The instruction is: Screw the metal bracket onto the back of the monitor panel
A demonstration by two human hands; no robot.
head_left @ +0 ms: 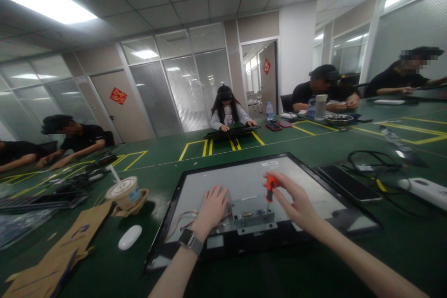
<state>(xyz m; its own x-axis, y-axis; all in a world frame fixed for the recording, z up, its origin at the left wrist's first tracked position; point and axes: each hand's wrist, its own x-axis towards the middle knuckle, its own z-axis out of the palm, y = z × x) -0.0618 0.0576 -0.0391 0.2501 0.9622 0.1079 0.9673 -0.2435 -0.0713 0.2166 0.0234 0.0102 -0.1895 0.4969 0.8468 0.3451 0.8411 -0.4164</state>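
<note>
A monitor lies face down on the green table, its grey metal back up inside a black frame. A small metal board cover with connector ports sits near its front edge. My right hand grips an orange-handled screwdriver, held upright with its tip on the cover. My left hand, with a watch on the wrist, rests flat on the back panel just left of the cover, fingers stretched out. Loose wires trail out to the left of that hand.
A lidded drink cup with a straw, a white mouse and a brown paper bag lie at my left. A phone, black cables and a white power strip lie at my right. Several other people work around the table.
</note>
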